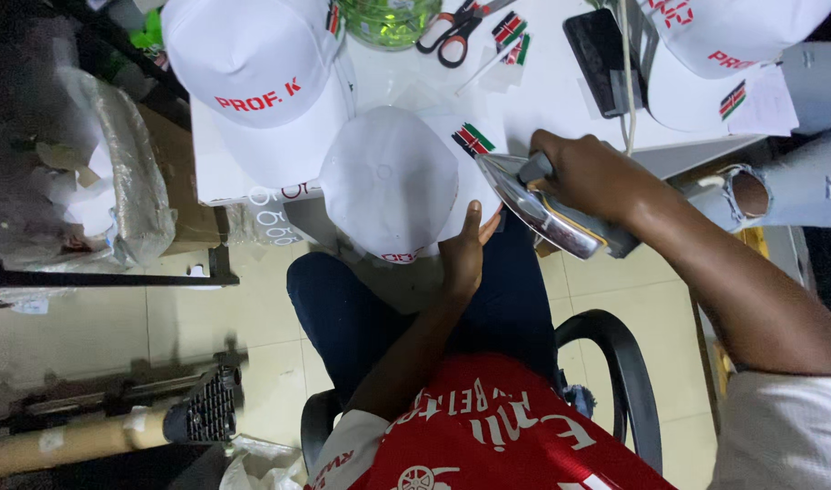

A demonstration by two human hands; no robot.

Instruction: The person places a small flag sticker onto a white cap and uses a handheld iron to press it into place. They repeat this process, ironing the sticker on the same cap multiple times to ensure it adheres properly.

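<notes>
At the centre of the frame, a white fabric cap (388,181) rests over the edge of the white bench (542,100) and the lap of a seated person in a red shirt, with a small striped flag patch (472,139) lying on the cap's upper right side. The right hand (583,172) comes in from the right of the frame, its fingers wrapped fully around the handle of a metal clothes iron (542,204) whose pointed tip sits just beside the patch. The left hand (465,249) presses flat against the cap's lower right edge, fingers extended upward and gripping nothing, very near the iron's soleplate. In my judgement the main risk is a burn: the left fingertips lie just beside the hot plate, and a small slip would bring them together. The patch could also shift or crease if the cap rolls on its rounded crown, and lingering heat could scorch the white fabric. The right forearm slants down from the lower right, wrist bent, while the left arm rises from the bottom centre. Another white cap with red lettering (256,82) and red-handled scissors (452,32) lie further up.
</notes>
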